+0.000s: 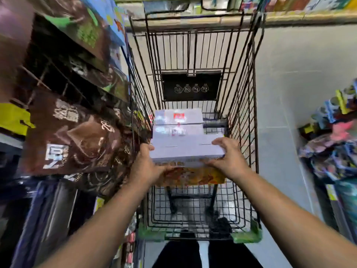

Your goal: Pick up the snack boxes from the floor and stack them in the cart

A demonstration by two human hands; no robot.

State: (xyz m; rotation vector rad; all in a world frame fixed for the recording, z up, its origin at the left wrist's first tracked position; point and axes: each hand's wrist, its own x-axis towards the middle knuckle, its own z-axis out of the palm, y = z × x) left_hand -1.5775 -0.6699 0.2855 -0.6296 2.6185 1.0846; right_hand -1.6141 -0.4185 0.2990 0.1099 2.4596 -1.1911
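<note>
- One snack box [186, 149] is held over the wire cart [241, 113], with a pale lilac top and an orange printed side facing the camera; the print is too blurred to read.
- Two more pale boxes [178, 122] lie inside the cart just beyond the held one, one in front of the other, each with a red mark on top. Whether further boxes sit under them cannot be told.
- Two bare hands grip the held box, one at each end.
- The left hand [145, 167] is closed on the box's left near corner, thumb over the top edge and fingers under the orange side.
- The right hand [229, 155] is closed on the right end, fingers spread across the lilac top, thumb along the near edge.
- The box sits between the two palms, roughly level, its far edge touching or just above the nearer of the two boxes in the cart; which of these cannot be told.
- The cart has black wire walls, a black placard [191, 87] with four round icons on its far wall, and green corner bumpers at the near end.
- The cart's near floor grid is bare, with pale floor tiles [289, 78] showing through.
- Left of the cart, brown glossy bags [77, 136] crowd shelving; right, colourful packs [336, 151] lie piled by the tiles.
- Dark trouser legs [193, 256] show at the bottom edge.
</note>
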